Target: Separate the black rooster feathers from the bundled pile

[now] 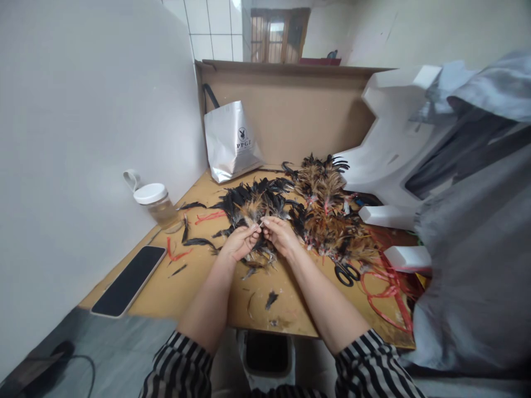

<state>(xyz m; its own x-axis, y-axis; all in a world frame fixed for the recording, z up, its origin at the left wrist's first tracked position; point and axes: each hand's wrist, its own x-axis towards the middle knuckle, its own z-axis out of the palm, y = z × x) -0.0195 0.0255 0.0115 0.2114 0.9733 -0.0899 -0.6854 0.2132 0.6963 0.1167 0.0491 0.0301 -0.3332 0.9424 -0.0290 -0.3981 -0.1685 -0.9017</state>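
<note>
My left hand point(243, 242) and my right hand point(282, 234) meet at the middle of the table, fingertips almost touching. Both are closed in a pinch on a feather, whose pale quill end point(260, 224) shows between them. Orange-brown fluff point(251, 210) rises just above the fingertips; whether it belongs to the held feather I cannot tell. Behind and around my hands spreads a pile of black feathers point(244, 193). Bundles of brown feathers point(332, 226) lie to the right, some bound at the base with red ties.
Black-handled scissors point(347, 273) and red plastic strips point(385, 293) lie on the right. At left are a phone point(129, 281) and a lidded jar point(155, 204). A silver bag point(232, 141) stands at the back; white foam point(385, 127) and grey cloth point(477, 249) border the right.
</note>
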